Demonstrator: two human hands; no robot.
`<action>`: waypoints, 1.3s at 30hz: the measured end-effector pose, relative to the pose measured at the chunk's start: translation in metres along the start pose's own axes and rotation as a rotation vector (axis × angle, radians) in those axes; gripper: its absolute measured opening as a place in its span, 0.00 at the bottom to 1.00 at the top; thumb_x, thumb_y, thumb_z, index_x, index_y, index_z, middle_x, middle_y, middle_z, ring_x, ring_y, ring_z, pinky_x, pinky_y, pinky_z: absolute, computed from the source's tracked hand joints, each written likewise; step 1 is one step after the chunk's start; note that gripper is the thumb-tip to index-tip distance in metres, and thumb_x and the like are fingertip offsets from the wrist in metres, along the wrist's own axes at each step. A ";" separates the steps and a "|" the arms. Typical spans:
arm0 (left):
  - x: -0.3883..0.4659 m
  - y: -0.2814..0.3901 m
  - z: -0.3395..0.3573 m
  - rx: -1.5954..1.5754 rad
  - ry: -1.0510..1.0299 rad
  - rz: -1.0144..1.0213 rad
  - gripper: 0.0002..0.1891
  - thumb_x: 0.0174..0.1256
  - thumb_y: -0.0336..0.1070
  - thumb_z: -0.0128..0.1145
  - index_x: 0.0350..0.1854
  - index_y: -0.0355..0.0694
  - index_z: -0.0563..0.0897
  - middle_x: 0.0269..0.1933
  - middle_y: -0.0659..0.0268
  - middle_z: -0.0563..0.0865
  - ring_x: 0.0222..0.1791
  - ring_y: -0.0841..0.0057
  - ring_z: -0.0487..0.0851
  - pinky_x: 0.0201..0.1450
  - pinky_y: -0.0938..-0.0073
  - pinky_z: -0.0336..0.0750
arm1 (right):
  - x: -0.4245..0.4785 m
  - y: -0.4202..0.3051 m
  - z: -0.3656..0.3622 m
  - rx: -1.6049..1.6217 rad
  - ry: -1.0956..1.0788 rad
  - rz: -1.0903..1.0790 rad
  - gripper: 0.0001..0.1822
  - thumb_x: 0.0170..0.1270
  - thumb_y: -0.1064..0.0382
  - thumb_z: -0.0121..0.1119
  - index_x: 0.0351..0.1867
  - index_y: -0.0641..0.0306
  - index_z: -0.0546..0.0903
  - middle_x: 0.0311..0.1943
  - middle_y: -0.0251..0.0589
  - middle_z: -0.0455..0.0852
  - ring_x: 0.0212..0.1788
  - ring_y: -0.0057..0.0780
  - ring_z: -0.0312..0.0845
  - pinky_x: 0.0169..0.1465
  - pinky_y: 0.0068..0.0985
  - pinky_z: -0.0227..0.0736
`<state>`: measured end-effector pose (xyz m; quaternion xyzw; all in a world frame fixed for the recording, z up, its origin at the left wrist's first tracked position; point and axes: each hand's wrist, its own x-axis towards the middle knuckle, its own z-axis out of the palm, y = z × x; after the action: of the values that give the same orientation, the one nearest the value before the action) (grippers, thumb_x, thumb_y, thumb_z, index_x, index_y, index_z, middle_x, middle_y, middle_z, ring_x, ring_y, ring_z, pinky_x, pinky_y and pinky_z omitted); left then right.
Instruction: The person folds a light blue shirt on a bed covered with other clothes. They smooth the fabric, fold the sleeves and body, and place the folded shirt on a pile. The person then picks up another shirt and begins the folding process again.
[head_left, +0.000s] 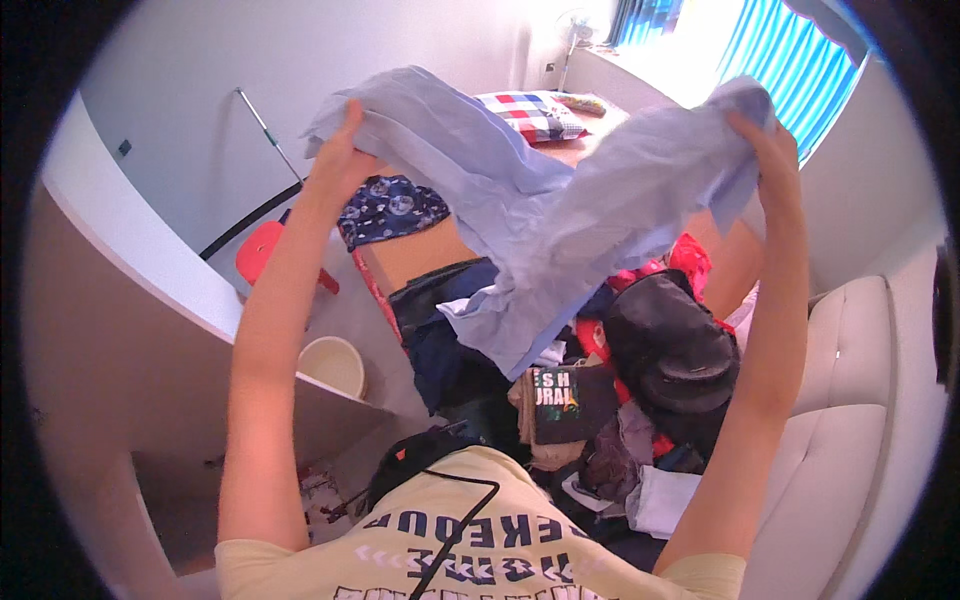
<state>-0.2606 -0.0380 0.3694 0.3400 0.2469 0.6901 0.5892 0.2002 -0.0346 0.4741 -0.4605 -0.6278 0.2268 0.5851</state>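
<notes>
A light blue cloth garment (540, 217) hangs spread between my two raised hands, sagging in the middle over the bed. My left hand (345, 150) grips its left end, thumb on top. At the right end, my right hand (769, 146) is closed on a bunched part of it. The garment's exact kind is hard to tell among the folds. Beneath its lower edge lie dark folded trousers (442, 322) and a stack of folded clothes topped by a dark printed shirt (574, 405). A black bag (671, 337) rests right of the stack.
Crumpled clothes and a white folded cloth (664, 501) lie near me, beside a padded headboard (844, 375). Left of the bed are a red stool (259, 251) and a cream bucket (334, 366). A checked pillow (532, 116) and a standing fan (577, 34) are farther back.
</notes>
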 end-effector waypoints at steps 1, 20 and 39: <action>0.003 0.008 0.000 -0.043 0.030 0.003 0.19 0.66 0.45 0.50 0.53 0.38 0.70 0.52 0.62 0.76 0.54 0.69 0.72 0.60 0.65 0.65 | -0.002 0.000 -0.013 -0.009 0.042 0.012 0.25 0.46 0.58 0.67 0.45 0.70 0.78 0.37 0.38 0.81 0.39 0.26 0.76 0.44 0.22 0.68; 0.084 0.039 -0.020 -0.114 -0.119 0.136 0.18 0.67 0.43 0.50 0.54 0.37 0.70 0.54 0.64 0.74 0.57 0.72 0.70 0.60 0.68 0.65 | -0.029 -0.003 -0.194 -0.079 0.306 0.188 0.30 0.40 0.55 0.71 0.46 0.69 0.77 0.44 0.40 0.79 0.44 0.31 0.74 0.50 0.26 0.66; 0.087 0.068 0.092 0.104 -0.293 0.216 0.13 0.69 0.40 0.44 0.48 0.39 0.74 0.46 0.64 0.80 0.47 0.72 0.78 0.53 0.71 0.75 | -0.094 -0.061 -0.255 -0.194 0.423 0.136 0.38 0.45 0.51 0.69 0.53 0.78 0.71 0.50 0.50 0.75 0.53 0.37 0.69 0.59 0.25 0.59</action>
<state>-0.2412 0.0294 0.4943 0.4915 0.1557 0.6789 0.5228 0.4114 -0.2073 0.5293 -0.5931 -0.4778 0.1029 0.6398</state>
